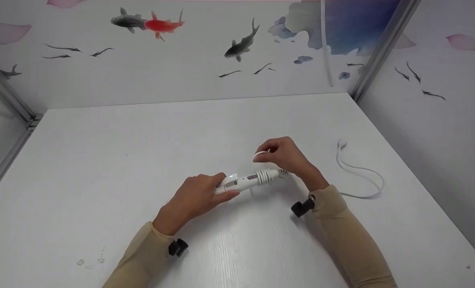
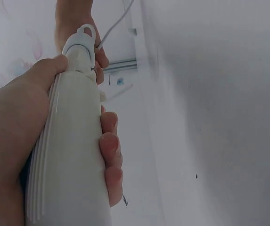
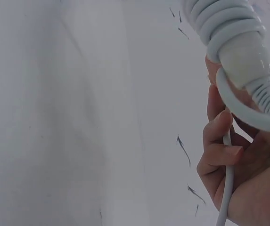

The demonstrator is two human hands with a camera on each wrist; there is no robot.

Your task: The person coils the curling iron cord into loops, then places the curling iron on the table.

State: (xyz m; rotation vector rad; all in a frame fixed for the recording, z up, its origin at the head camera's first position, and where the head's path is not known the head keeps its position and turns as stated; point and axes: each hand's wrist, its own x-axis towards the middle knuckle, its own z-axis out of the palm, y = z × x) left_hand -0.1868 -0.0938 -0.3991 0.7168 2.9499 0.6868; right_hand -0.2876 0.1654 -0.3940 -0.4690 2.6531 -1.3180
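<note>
A white curling iron [image 1: 245, 183] is held at a slant over the middle of the table. My left hand [image 1: 197, 194] grips its body, thumb along one side and fingers round the other in the left wrist view. Several turns of white cord [image 1: 265, 176] are wound round the handle end, close to the ribbed cord sleeve [image 3: 265, 95]. Just beyond that end, my right hand [image 1: 284, 155] pinches the cord, which runs down across the palm in the right wrist view. Part of the iron's body is hidden under my left hand.
The loose length of cord [image 1: 361, 197] curves over the white table [image 1: 81, 180] to the right, ending in a plug [image 1: 342, 143]. Behind the table stands a wall panel [image 1: 173, 72] printed with fish, and another panel [image 1: 433, 128] rises at the right edge.
</note>
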